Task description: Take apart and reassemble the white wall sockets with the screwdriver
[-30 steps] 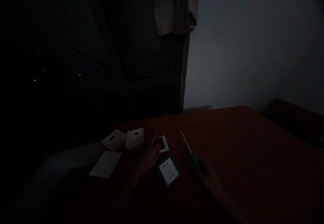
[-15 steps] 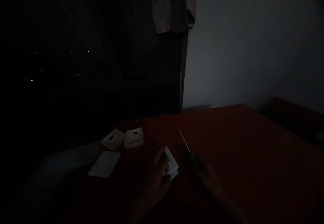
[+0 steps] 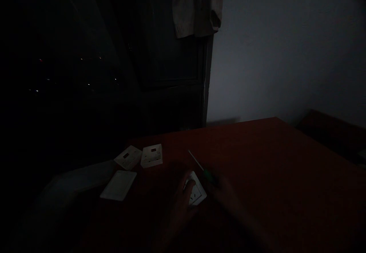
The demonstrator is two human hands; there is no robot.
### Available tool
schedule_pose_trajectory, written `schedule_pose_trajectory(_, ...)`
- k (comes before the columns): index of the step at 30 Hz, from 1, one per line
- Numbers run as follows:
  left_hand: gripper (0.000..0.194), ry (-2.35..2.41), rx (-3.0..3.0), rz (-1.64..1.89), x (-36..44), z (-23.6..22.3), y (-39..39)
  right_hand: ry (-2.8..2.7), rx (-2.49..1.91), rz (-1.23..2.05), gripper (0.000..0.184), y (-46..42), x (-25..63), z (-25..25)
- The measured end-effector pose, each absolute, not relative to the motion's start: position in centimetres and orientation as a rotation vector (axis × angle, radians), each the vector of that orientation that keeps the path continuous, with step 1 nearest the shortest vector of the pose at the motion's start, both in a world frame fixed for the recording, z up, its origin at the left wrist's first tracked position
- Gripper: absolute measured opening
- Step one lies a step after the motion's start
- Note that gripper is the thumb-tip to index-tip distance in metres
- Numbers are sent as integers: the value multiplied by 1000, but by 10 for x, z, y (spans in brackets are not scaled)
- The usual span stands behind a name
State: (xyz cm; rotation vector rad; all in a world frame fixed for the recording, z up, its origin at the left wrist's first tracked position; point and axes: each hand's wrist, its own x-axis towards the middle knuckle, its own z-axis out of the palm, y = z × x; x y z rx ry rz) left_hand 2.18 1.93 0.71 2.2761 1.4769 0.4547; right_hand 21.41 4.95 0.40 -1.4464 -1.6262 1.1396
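Note:
A white wall socket (image 3: 198,194) with dark slots in its face is in my left hand (image 3: 183,197), with fingers across its left side. My right hand (image 3: 221,188) is closed round the green handle of a screwdriver (image 3: 208,175). The thin shaft points up and left, past the socket's far corner, apart from it. Two white mounting boxes (image 3: 151,155), each with a rectangular hole, lie side by side to the left. Nearer me is a flat white cover plate (image 3: 119,185). The light is very dim, so the fingertips are hard to make out.
The reddish-brown table (image 3: 257,157) stretches to the right, its far edge near a pale wall (image 3: 271,55). A dark window (image 3: 80,70) with small distant lights stands behind on the left. Cloth (image 3: 197,9) hangs above the table's far side.
In my left hand the socket has turned, so its slotted face now shows and its parts sit flush. My right hand and the screwdriver have moved left, towards it.

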Motion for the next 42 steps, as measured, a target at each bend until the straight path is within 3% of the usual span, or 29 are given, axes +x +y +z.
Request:
schedule_pose_trajectory(7, 84, 1683, 2197, 409, 20, 11, 24, -1618, -1405, 1188, 33, 51, 206, -8)
schedule_pose_trajectory(42, 74, 1634, 2324, 476, 18, 10, 18, -1535, -1338, 1257, 48, 44, 210, 1)
